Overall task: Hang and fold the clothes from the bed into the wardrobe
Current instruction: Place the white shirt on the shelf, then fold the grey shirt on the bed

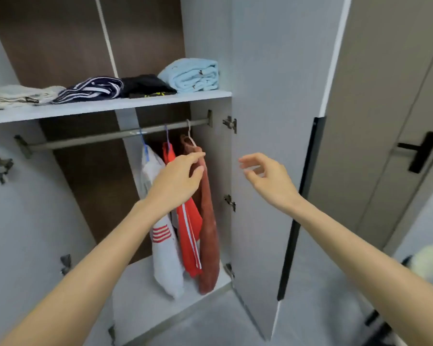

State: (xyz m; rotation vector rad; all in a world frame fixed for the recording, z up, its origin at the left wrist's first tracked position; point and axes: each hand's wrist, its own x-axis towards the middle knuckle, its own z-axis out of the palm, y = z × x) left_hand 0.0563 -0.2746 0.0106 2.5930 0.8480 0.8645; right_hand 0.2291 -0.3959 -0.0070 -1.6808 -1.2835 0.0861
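So the rust-brown fleecy top (209,240) is up on its white hanger (191,138) at the right end of the grey metal rail (98,139). It's packed next to a red white-striped jacket (189,236), probably to keep the rest of the rail free. The left hand (178,182) pinches the brown top's shoulder, I'd guess to square it on the hanger. The right hand (264,177) hovers just beside it, fingers loosely spread, holding nothing. Folded stuff sits along the pale grey shelf (110,108) above.

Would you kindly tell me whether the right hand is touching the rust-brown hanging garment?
Apart. The head view shows grey wardrobe wall between the right hand and the rust-brown hanging garment.
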